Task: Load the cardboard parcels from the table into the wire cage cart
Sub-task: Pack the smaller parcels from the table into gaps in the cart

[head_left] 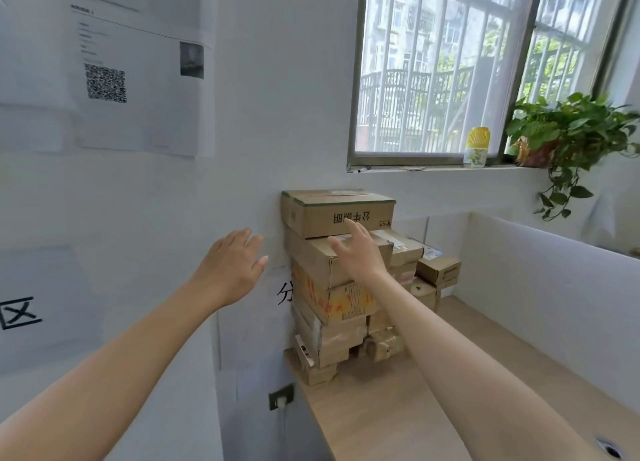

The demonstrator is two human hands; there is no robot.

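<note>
A tall stack of cardboard parcels (329,297) stands in the far left corner of a light wooden table (398,401), against the wall. The top parcel (325,211) is a brown box with green edge trim and upside-down print. My right hand (356,252) is open, fingers spread, in front of the top two boxes, holding nothing. To the left of the stack, near the wall, my left hand (232,266) is open and apart from the boxes. Smaller parcels (429,273) sit behind the stack on the right. No wire cage cart is in view.
A white partition (554,294) borders the table's right side. On the windowsill stand a yellow-lidded jar (477,147) and a trailing potted plant (568,131). Printed papers (131,62) hang on the left wall. A wall socket (281,396) sits below the table's left edge.
</note>
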